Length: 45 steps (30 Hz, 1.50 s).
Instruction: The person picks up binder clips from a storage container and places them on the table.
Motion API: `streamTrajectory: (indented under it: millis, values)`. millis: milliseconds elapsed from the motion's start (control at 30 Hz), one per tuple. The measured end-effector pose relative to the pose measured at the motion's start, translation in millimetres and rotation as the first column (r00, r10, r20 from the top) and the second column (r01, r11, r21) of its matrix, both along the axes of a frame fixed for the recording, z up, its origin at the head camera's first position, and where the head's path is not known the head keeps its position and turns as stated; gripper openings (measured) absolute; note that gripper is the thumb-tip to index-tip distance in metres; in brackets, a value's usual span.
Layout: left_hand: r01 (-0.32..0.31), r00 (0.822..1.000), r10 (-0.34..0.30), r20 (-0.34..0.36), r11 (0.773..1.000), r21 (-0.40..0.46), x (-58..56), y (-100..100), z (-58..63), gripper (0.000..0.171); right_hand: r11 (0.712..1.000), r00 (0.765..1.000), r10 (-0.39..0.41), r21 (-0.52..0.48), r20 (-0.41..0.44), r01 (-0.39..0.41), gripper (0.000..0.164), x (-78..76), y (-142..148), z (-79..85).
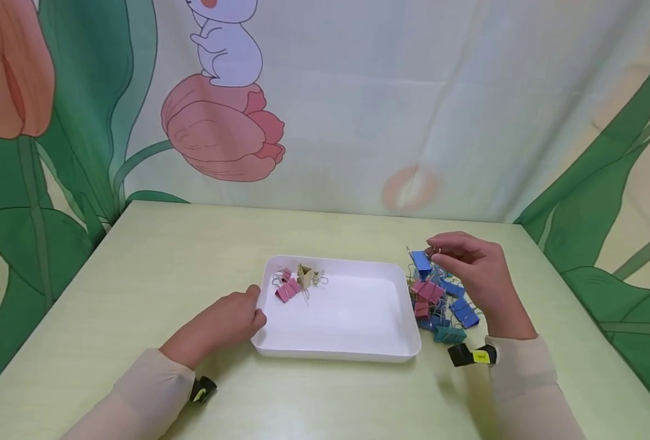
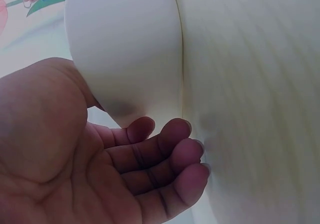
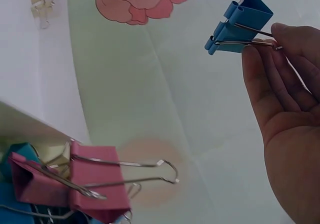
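My right hand [image 1: 481, 275] pinches the wire handles of a blue binder clip [image 1: 421, 263], holding it up over the far side of a clip pile. In the right wrist view, that blue clip's [image 3: 244, 26] handles sit between thumb and fingertips. Beneath lie pink [image 1: 428, 290], blue [image 1: 464, 313] and teal [image 1: 449, 334] clips, heaped along the tray's right side. My left hand [image 1: 228, 321] grips the left edge of a white tray [image 1: 352, 318], thumb at the rim. Inside the tray's far left corner are pink clips [image 1: 288, 290] and yellowish clips [image 1: 304, 276].
The tray stands on a pale yellow-green table [image 1: 193, 256]. Behind the table's far edge hangs a curtain [image 1: 347, 122] printed with flowers and a white animal. A black strap [image 1: 472, 355] is on the right wrist, another [image 1: 202, 389] on the left.
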<state>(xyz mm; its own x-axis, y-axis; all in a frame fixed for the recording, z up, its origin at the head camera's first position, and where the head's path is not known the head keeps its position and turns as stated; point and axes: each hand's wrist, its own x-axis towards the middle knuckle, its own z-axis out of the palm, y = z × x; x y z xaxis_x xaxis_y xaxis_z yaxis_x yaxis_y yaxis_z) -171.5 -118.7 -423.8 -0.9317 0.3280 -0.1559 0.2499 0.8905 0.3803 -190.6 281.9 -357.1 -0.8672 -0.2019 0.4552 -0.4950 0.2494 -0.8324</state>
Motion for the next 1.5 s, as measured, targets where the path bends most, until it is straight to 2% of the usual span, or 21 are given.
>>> streamTrajectory:
  millis: [267, 500, 700, 900, 1133, 1333, 1400, 1500]
  values:
    - [-0.005, 1.0, 0.005, -0.006, 1.0, -0.004, 0.0, 1, -1.3, 0.038, 0.993, 0.999, -0.033, -0.117, -0.028, 0.029, 0.027, -1.6, 22, 2.6]
    - [-0.005, 1.0, 0.004, -0.03, 1.0, -0.022, -0.8, 1, -2.3, 0.033, 0.981, 0.984, -0.177, -0.084, 0.009, 0.177, 0.032, -4.6, 39, 0.4]
    - [-0.001, 0.999, 0.0, -0.039, 1.0, -0.022, -0.6, 2, -3.0, 0.033, 0.972, 0.975, -0.222, -0.072, 0.026, 0.223, 0.034, -6.3, 54, -3.7]
    - [-0.008, 1.0, 0.007, -0.029, 1.0, -0.031, 0.1, 2, -2.8, 0.034, 0.953, 0.95, -0.301, 0.057, 0.089, 0.296, 0.037, -10.5, 70, -11.5]
    - [-0.006, 0.999, 0.005, -0.037, 1.0, -0.025, 0.2, 3, -1.9, 0.032, 0.896, 0.908, -0.397, 0.273, 0.134, 0.351, 0.042, -16.1, 91, -22.7]
    - [-0.004, 0.998, 0.003, -0.06, 1.0, -0.021, 1.5, 4, -2.4, 0.028, 0.889, 0.886, -0.379, 0.372, 0.266, 0.268, 0.047, -15.3, 97, -25.6]
    - [-0.006, 0.998, 0.004, -0.068, 1.0, -0.024, 1.8, 5, -2.3, 0.027, 0.892, 0.887, -0.357, 0.388, 0.292, 0.231, 0.047, -16.1, 97, -26.7]
    - [-0.016, 0.998, 0.014, -0.068, 0.999, -0.029, 1.5, 5, -2.5, 0.025, 0.882, 0.894, -0.336, 0.432, 0.297, 0.188, 0.044, -18.3, 97, -28.9]
